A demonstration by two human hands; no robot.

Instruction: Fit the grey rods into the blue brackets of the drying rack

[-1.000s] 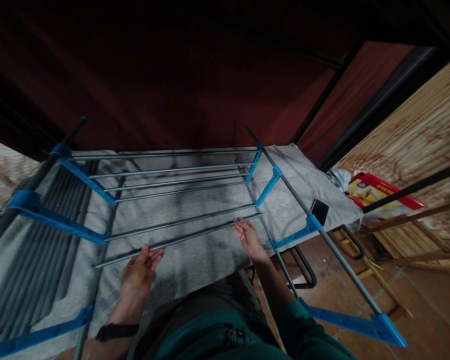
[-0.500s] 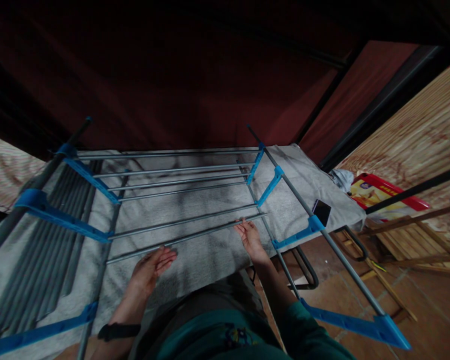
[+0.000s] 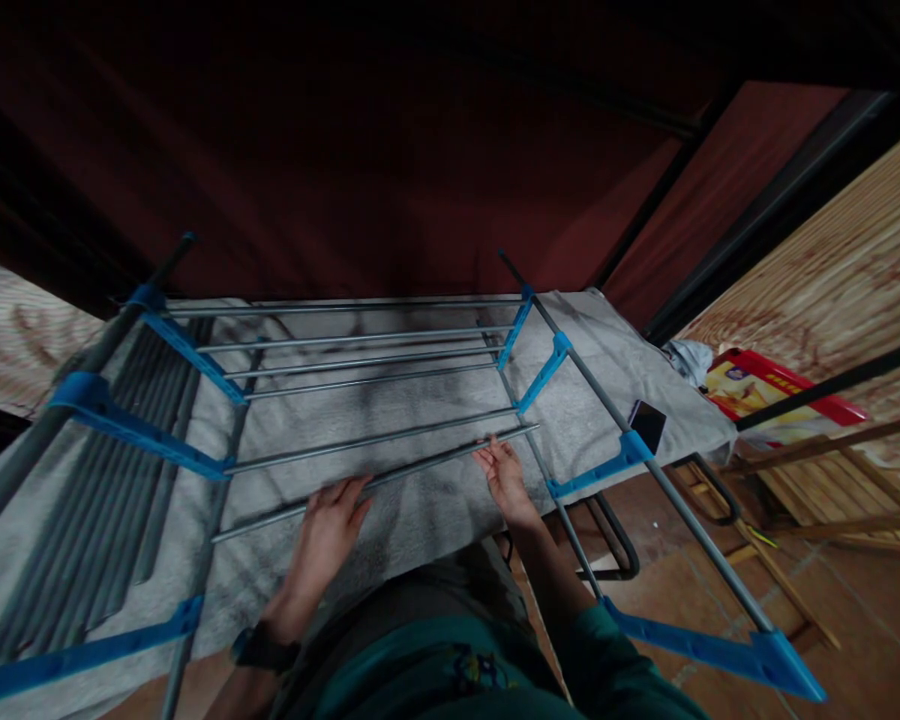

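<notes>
A loose grey metal tube [image 3: 420, 466] lies slantwise across the near part of a rack frame made of grey tubes and blue plastic brackets [image 3: 157, 440]. My left hand [image 3: 331, 525], palm down, has its fingers curled over the tube left of its middle. Nearer the tube's right end, my right hand [image 3: 504, 478] pinches it between thumb and fingers. Neither tube end sits in a bracket. Behind it, several crossbars [image 3: 375, 437] span between the left and right side frames.
Several spare tubes [image 3: 97, 500] lie side by side at the left on the grey cloth-covered table [image 3: 600, 365]. A phone [image 3: 647, 425] rests near the table's right edge. Beyond are a red-edged box [image 3: 780, 385] and wooden furniture [image 3: 832, 490]. A dark red curtain [image 3: 390, 200] hangs behind.
My left hand has turned from palm-up beside the tube to palm-down over it, moving slightly right. My right hand stays on the tube, almost unmoved. The view has shifted slightly.
</notes>
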